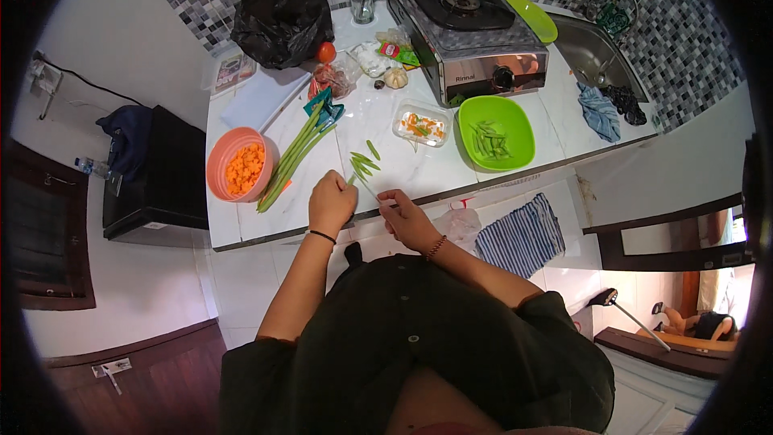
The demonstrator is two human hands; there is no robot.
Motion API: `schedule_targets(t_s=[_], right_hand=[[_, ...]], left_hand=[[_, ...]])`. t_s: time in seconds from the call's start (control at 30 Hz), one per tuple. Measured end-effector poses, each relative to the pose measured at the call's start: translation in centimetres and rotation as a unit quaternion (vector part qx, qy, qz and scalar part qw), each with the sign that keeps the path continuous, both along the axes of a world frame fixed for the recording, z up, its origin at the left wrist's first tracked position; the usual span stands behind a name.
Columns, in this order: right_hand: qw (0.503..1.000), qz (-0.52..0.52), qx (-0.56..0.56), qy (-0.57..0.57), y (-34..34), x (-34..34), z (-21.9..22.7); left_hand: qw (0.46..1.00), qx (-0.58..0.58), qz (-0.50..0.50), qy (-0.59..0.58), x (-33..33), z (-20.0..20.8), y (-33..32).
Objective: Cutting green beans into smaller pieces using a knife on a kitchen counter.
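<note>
My left hand [332, 203] is closed at the counter's front edge, with the green tip of a long bean showing at its fingers. My right hand [409, 221] grips a small knife [369, 190], its thin blade pointing at the left fingertips. Just beyond the blade lie several cut bean pieces [364, 163]. Whole long beans [295, 153] stretch in a bundle to the left. Beside them is a pink-orange bowl [216, 163] of chopped carrot [245, 169]. On the right, a lime-green bowl [523, 149] holds more cut bean pieces [489, 140].
A clear plastic tray [398, 122] with vegetable scraps sits between beans and green bowl. Behind stand a gas stove [483, 48], a black plastic bag [282, 20], a tomato [326, 52], garlic [395, 77] and a glass [363, 8]. A sink [592, 52] and blue cloth [598, 113] are at right.
</note>
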State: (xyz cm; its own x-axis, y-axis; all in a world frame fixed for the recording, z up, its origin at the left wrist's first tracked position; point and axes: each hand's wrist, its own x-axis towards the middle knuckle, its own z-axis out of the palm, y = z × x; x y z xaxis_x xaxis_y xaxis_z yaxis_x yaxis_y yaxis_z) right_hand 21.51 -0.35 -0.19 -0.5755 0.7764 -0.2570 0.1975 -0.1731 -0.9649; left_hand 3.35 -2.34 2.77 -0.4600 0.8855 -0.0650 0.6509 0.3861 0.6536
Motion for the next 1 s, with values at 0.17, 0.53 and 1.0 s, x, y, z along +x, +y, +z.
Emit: schedule_targets(t_s=[0.17, 0.53, 1.0], right_hand=[[0.944, -0.030, 0.323, -0.065, 4.1, 0.1, 1.5], [0.891, 0.021, 0.371, -0.261, 7.9, -5.3, 3.0], [0.878, 0.015, 0.360, -0.316, 8.0, -7.9, 2.3]], left_hand=[[0.996, 0.056, 0.049, -0.053, -1.0, 0.6, 0.9], [0.991, 0.081, -0.101, 0.040, -2.1, -1.1, 0.0], [0.954, 0.133, -0.262, 0.050, -4.4, -1.8, 4.0]])
